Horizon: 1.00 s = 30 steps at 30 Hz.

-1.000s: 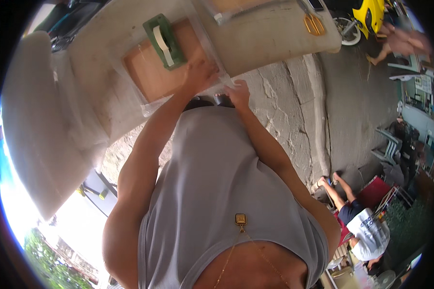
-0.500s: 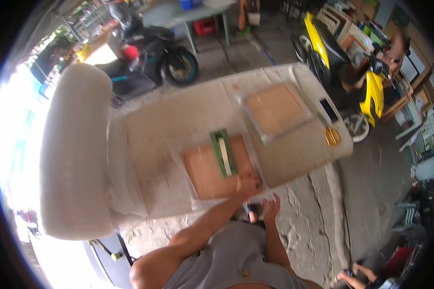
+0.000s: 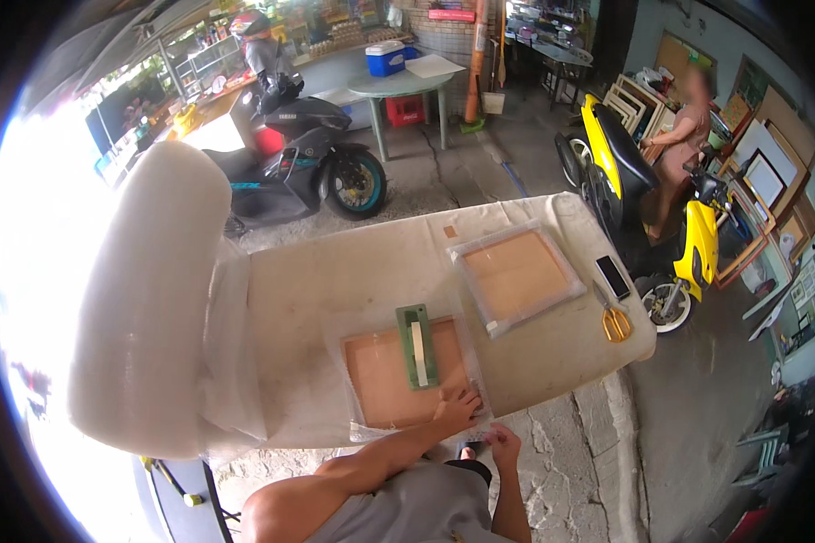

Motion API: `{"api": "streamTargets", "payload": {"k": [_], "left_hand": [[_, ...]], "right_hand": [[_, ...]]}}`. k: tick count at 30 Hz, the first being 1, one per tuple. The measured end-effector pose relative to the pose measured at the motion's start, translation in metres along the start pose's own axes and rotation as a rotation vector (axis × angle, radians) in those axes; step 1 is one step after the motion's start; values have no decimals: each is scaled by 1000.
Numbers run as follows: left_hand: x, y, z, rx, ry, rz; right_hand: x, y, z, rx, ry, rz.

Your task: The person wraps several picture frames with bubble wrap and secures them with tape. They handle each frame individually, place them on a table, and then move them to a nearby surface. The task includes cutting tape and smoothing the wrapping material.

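Note:
My left hand (image 3: pixel 459 410) lies with fingers stretched out on the lower right corner of a brown rectangular panel (image 3: pixel 382 395), which rests on a sheet of clear bubble wrap (image 3: pixel 337 362). Just past the table's near edge, beside that same corner, my right hand (image 3: pixel 504 445) is closed, fingertips together. What it pinches, if anything, is too small to make out. A green tape dispenser (image 3: pixel 428 362) with a pale strip along its middle stands on the panel. Farther right is a second brown panel (image 3: pixel 522 279), wrapped in bubble wrap.
A large bubble wrap roll (image 3: pixel 149 308) takes up the left end of the cloth-covered table (image 3: pixel 299 281). Yellow-handled scissors (image 3: pixel 617 323) and a phone (image 3: pixel 612 277) lie at the right end. Beyond are a dark motorcycle (image 3: pixel 308 158), a yellow scooter (image 3: pixel 700 235) and another person (image 3: pixel 685 136).
The view has tilted, so the table appears lower. My right hand's fingers, apart before, have closed near the wrap's corner. My left hand stays on the panel's corner.

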<state>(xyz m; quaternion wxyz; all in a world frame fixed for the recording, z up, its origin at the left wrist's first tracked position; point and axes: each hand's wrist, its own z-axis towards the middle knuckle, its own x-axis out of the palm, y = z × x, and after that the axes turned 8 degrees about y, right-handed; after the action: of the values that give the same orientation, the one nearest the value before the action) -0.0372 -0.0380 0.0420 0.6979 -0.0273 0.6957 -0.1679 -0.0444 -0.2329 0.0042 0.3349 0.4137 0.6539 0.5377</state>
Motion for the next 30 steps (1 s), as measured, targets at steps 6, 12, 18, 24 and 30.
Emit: {"api": "streamTargets", "payload": {"k": [6, 12, 18, 24, 30], "left_hand": [[-11, -2, 4, -49, 169, -49], [12, 31, 3, 80, 78, -304], [-46, -11, 24, -282, 101, -389], [-1, -2, 29, -386, 198, -246], [-38, -25, 35, -617, 229, -265]], "right_hand": [[-23, 85, 37, -57, 391, -470], [-20, 105, 82, -196, 537, -547], [-33, 32, 129, -148, 454, -456], [-32, 11, 148, 116, 550, -266], [-34, 62, 163, 386, 735, -329]]}}
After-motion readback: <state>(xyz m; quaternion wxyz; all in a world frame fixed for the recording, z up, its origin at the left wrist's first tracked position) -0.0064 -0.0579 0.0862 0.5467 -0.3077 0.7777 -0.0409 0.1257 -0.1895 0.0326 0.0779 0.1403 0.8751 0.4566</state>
